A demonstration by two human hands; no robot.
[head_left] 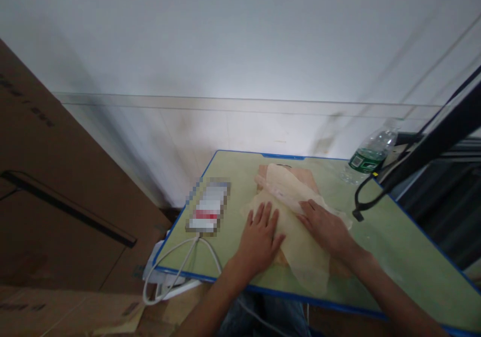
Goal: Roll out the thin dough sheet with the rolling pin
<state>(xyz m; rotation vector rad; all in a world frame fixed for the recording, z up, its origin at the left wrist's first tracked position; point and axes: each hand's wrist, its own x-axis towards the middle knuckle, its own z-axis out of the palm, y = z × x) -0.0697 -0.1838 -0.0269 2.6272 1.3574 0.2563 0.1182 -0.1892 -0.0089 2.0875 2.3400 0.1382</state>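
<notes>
A thin, pale yellow translucent sheet point(306, 257) lies loosely over a flat brown piece point(306, 177) that looks like cardboard or wood. Across its upper part runs a folded, wrinkled strip, slanting down to the right. My left hand point(259, 237) rests flat on the sheet's left side, fingers spread and pointing away from me. At the fold, my right hand point(325, 227) has its fingers close together on the sheet and seems to grip its edge; the fingertips are partly hidden. Most of the brown piece is covered by the sheet.
Left on the green, blue-edged table point(376, 247) lies a blurred phone point(208, 209) with a white cable point(180, 242). A clear bottle point(370, 154) stands at the back right, near a black arm point(424, 151) with a hanging cable. Cardboard point(67, 202) rises at left; a white wall point(240, 51) is behind.
</notes>
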